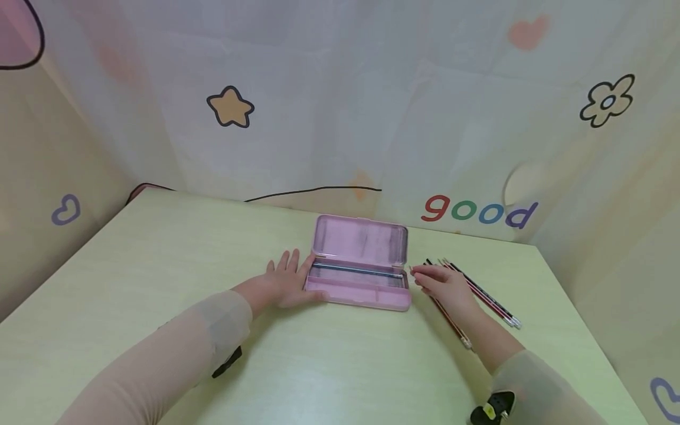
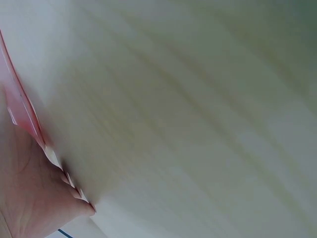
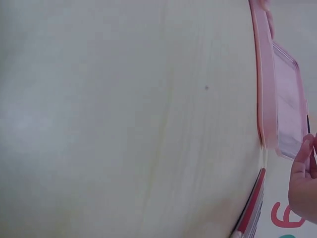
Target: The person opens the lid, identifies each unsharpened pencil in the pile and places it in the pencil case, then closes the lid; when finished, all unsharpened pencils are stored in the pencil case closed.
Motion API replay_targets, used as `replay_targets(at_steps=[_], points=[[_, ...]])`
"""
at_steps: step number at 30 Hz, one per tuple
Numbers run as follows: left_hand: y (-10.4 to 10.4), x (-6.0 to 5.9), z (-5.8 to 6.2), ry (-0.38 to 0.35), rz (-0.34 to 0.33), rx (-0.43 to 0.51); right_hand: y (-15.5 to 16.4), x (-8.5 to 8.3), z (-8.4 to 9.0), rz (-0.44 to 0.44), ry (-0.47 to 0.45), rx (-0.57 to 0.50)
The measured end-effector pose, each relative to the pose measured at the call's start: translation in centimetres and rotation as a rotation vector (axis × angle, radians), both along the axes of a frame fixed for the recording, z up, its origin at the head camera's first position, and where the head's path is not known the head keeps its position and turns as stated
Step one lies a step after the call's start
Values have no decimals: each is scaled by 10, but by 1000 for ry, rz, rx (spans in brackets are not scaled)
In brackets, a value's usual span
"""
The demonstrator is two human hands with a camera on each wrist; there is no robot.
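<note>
At the frame's centre, a pink, round-cornered pencil case (image 1: 350, 293), apparently plastic, lies open on the tabletop (image 1: 319, 366). The left hand (image 1: 287, 287) spreads against its left edge, seemingly steadying it. One slim pencil (image 1: 356, 270) lies lengthwise inside, suiting the long tray. The right hand (image 1: 448, 292) bunches its fingertips beside the right end; whether they grasp anything, I cannot tell. Glossy loose pencils (image 1: 491, 303) lie right of centre.

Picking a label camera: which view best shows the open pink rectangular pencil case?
Head: the pink rectangular pencil case shows lid and compartments. Left wrist: only its edge. Right wrist: outer wall, part of the lid.
</note>
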State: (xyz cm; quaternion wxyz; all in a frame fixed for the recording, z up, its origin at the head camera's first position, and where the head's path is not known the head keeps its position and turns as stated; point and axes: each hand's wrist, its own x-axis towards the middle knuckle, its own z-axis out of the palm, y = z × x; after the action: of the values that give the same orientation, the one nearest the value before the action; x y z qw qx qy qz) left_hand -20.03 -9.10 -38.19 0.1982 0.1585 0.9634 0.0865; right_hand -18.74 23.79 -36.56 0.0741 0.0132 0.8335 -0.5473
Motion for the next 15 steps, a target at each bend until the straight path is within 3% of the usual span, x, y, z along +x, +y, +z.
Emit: replay_targets(at_steps=[8,15], points=[[1,-3,-6,14,2,18,32,18,11,-25,-26,14],[-3,-10,-17,15,6,9,59,30,11,-27,39,-23]])
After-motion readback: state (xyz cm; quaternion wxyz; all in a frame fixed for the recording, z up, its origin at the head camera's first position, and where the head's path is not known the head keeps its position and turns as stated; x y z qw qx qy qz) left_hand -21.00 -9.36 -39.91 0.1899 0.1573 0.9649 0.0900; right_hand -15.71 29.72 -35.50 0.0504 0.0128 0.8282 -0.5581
